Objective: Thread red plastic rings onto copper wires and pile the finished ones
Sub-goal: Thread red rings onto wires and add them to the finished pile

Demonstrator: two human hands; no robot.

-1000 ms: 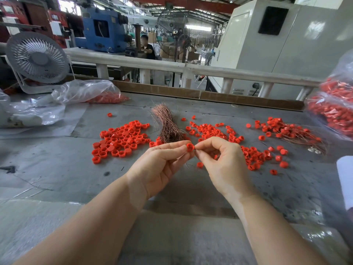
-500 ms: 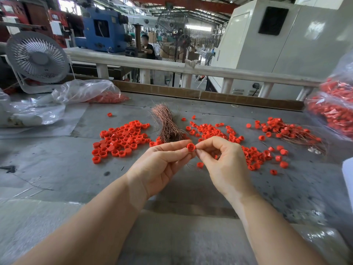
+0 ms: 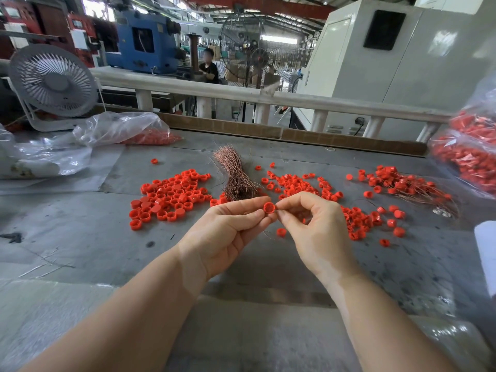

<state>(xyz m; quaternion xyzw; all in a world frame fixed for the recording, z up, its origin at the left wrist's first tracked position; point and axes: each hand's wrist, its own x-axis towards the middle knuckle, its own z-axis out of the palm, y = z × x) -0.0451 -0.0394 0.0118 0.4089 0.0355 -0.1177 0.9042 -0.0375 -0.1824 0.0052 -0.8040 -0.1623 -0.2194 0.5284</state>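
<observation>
Pinching one red ring [image 3: 269, 207] between thumb and forefinger, the left hand [image 3: 228, 232] holds it above the middle of the counter [image 3: 80, 237]; the right hand [image 3: 316, 232] meets it with its own fingertip grip pressed together, seemingly on a thin copper wire [image 3: 268, 233] — only a short strand shows below the hands, too fine to follow.

The work looks partly done: a pile of finished pieces [image 3: 402, 185], rings with wires trailing, lies toward the counter's right edge, and bagged ones [image 3: 467, 154] sit at the far right corner. Much remains, by my reckoning — a wire bundle [image 3: 237, 175] stands mid-counter toward the far edge, flanked by loose rings [image 3: 169, 196] on its left and more scattered on its right.

The counter is grey, scuffed and stained. A small fan [image 3: 52, 81] and clear plastic bags [image 3: 118, 128] occupy the far left corner; beyond a white rail [image 3: 241, 93] is a factory hall with machines.
</observation>
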